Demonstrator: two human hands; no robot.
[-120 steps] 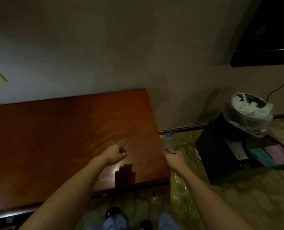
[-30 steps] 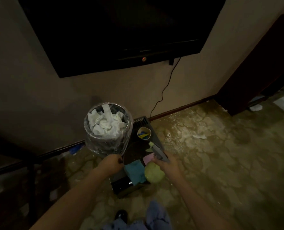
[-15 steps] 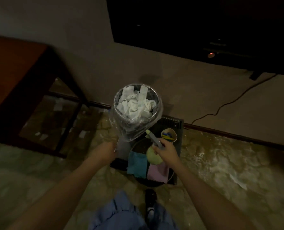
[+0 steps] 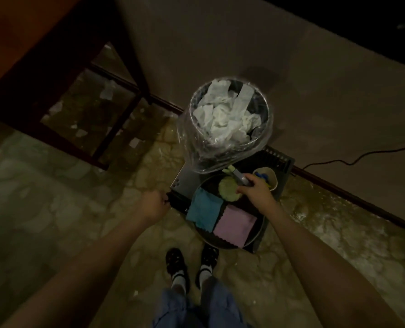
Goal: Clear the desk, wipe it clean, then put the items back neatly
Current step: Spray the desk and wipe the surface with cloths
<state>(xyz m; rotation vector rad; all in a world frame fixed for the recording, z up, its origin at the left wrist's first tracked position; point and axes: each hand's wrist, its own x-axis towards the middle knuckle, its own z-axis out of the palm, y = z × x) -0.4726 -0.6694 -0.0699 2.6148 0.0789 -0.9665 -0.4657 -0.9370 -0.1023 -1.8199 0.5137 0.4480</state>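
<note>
My right hand grips a small spray bottle with a pale green nozzle, over a round dark tray on a low black box. In the tray lie a blue cloth, a pink cloth and a round green sponge. Next to my right hand stands a small cup with blue and yellow things in it. My left hand hangs curled at the box's left corner and holds nothing that I can see. The brown desk fills the upper left.
A waste bin lined with clear plastic and full of crumpled white paper stands on the box by the wall. A black cable runs along the skirting. Scraps of paper litter the floor under the desk. My feet are just below the tray.
I have turned from the desk to the low box and now look almost straight down. My right hand with the spray bottle has come down over the tray, and my left hand has dropped beside the box.
</note>
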